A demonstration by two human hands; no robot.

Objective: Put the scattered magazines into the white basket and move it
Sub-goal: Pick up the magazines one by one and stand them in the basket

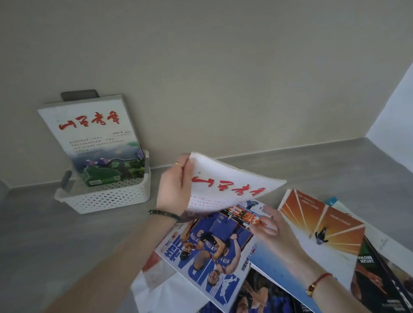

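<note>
A white perforated basket stands on the grey surface at the left, near the wall. One white magazine with red script stands upright in it, leaning on the wall. My left hand grips a second white magazine with red script, lifted and bent above the pile. My right hand rests on the blue basketball magazine, fingers at its far edge. An orange and white magazine lies to the right.
Several more magazines overlap at the bottom and right, among them a dark one and a white and red one. A beige wall runs behind; a white wall closes the right corner.
</note>
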